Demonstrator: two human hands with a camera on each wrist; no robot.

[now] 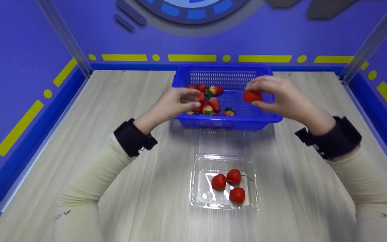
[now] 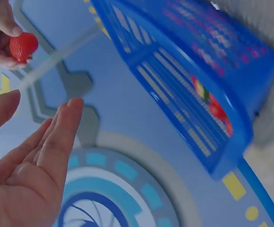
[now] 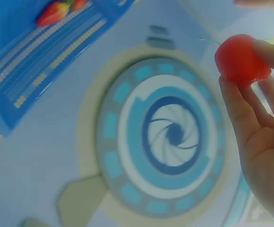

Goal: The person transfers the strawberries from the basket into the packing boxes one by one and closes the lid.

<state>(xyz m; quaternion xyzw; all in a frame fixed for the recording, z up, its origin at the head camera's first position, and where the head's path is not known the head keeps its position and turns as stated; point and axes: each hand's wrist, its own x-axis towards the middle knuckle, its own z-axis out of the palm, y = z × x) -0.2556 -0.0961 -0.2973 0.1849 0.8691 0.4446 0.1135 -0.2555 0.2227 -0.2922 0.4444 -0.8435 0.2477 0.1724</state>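
My right hand pinches a red cherry between thumb and fingers, above the right side of a blue plastic basket. A thin stem shows on this cherry in the right wrist view. My left hand is over the basket's left edge, thumb and fingers apart and holding nothing; the left wrist view shows its palm bare. Several strawberries lie in the left part of the basket, some hidden behind my left fingers. Nearer to me, a clear plastic box holds three cherries.
The box's transparent lid lies folded back towards the basket. A light wood-grain table carries everything. Blue printed panels stand at the back and both sides, with the basket close to the back one.
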